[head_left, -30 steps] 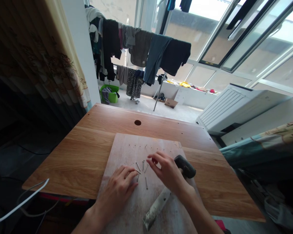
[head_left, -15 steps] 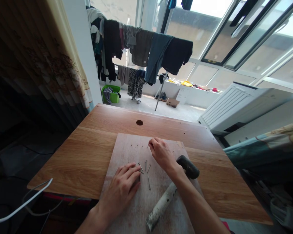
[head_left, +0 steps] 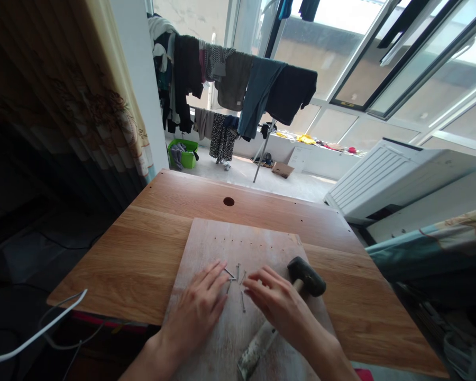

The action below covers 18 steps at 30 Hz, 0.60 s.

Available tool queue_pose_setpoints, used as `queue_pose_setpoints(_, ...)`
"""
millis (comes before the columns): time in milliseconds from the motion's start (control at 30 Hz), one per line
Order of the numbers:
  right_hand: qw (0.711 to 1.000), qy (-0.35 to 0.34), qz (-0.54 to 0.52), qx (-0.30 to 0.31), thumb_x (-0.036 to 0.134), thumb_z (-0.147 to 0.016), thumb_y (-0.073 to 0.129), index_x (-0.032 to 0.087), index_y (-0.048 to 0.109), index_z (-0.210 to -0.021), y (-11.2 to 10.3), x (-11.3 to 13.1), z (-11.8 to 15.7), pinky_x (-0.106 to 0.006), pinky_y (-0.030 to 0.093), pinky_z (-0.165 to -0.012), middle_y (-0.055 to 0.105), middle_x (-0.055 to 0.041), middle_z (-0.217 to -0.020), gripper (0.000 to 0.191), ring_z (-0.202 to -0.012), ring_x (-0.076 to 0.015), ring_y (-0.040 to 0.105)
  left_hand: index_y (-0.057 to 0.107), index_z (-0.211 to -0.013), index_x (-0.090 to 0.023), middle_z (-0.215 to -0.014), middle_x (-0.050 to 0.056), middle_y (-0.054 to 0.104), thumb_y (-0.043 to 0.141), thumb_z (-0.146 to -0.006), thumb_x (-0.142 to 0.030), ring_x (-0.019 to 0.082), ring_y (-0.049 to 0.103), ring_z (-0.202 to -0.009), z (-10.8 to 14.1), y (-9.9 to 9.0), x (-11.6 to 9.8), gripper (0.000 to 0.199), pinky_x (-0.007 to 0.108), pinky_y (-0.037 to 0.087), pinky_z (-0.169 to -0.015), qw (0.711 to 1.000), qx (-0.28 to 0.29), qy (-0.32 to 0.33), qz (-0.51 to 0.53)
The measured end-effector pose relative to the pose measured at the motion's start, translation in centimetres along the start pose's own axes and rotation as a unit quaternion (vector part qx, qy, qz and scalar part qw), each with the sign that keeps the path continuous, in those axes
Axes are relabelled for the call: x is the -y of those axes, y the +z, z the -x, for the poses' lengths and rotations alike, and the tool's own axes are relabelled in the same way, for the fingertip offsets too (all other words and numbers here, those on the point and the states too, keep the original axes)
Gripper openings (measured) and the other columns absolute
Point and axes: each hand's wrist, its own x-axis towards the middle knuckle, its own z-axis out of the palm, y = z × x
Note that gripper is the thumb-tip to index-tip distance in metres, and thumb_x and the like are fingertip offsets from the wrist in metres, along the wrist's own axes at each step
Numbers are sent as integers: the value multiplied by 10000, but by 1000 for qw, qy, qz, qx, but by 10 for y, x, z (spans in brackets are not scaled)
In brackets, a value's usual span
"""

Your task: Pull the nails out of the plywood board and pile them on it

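Note:
A pale worn board (head_left: 206, 248) lies on a wooden table (head_left: 143, 248). Several loose nails (head_left: 237, 275) lie on the board's middle. My left hand (head_left: 200, 309) rests flat on the board just left of the nails, fingers spread. My right hand (head_left: 275, 301) hovers just right of the nails with its fingertips reaching toward them, and nothing shows in its grip. A mallet with a black head (head_left: 307, 276) and a pale, stained handle (head_left: 256, 349) lies on the board under my right forearm. A row of small holes or nail heads (head_left: 241, 243) runs across the board's far part.
The table has a round hole (head_left: 229, 201) near its far edge. A white cable (head_left: 35, 333) hangs off the near left corner. Behind stand a clothes rack (head_left: 241, 90), a green basket (head_left: 182, 153) and a white louvred unit (head_left: 381, 174) at the right.
My right hand went out to the far row on the board, then came back to the loose nails. My left hand stayed flat on the board. The mallet has not moved.

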Motion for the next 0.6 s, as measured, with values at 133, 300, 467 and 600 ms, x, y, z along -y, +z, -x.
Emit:
queue_pose_setpoints(133,998,29,-55,-13,189,-1031,555,238,637,-1111,7,10,30,-343,547,-806,683,-47,-1002,124,-906,-209,639,423,-1533,-224,-1646,117,389,618,-973,-351,269,346,-1528,-17,0,-4,607,469,383,-1223,992,74,95,-23)
queue_pose_setpoints(300,984,55,-65,-158,140,-1003,538,253,665,-1125,12,10,58,-306,589,-751,699,-46,-928,209,-839,-199,689,570,-1410,-262,-1559,100,524,604,-982,-287,286,435,-1478,-34,0,-6,430,484,425,-1191,984,102,143,-7)
queue_pose_setpoints(467,968,86,-60,-229,108,-936,592,315,675,-1168,22,2,88,-309,618,-739,725,-29,-936,322,-851,-222,733,578,-1371,-202,-1459,92,622,446,-927,25,218,517,-1420,-28,1,10,516,397,533,-1104,994,56,93,-7)
queue_pose_setpoints(600,941,156,-43,-297,156,-945,602,334,705,-1122,31,3,97,-310,607,-785,727,-23,-969,271,-872,-218,737,572,-1359,-218,-1444,87,626,476,-977,-59,220,547,-1389,-20,-5,18,425,415,535,-1102,996,2,90,-8)
